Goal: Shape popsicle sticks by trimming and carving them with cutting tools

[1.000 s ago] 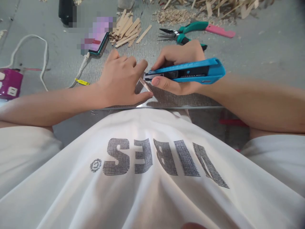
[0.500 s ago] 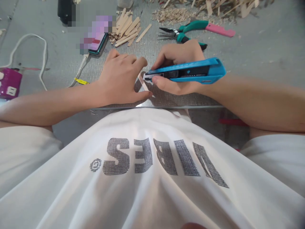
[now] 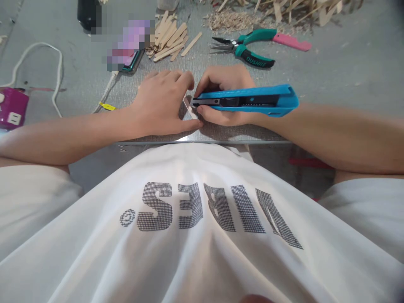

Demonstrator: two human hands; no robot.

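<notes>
My right hand (image 3: 225,94) is closed around a blue utility knife (image 3: 265,97), its blade end pointing left. The knife's tip is at a short wooden craft stick (image 3: 190,108), which slants on the table near its front edge. My left hand (image 3: 166,101) holds the stick between its thumb at the near end and its bent fingers at the far end. The fingers partly cover the stick's ends. Whether the blade cuts into the wood is too small to tell.
Beyond my hands lie a pile of craft sticks (image 3: 170,35), green-handled pliers (image 3: 252,46), a pink-handled tool (image 3: 292,41) and wood shavings (image 3: 229,20). At left are a phone (image 3: 134,61), a white cable (image 3: 59,63) and a purple power block (image 3: 14,107). The table edge (image 3: 271,142) runs before me.
My right hand and the knife have shifted slightly left and the knife has tilted, uncovering the lower handle of the pliers. My left hand stays on the stick.
</notes>
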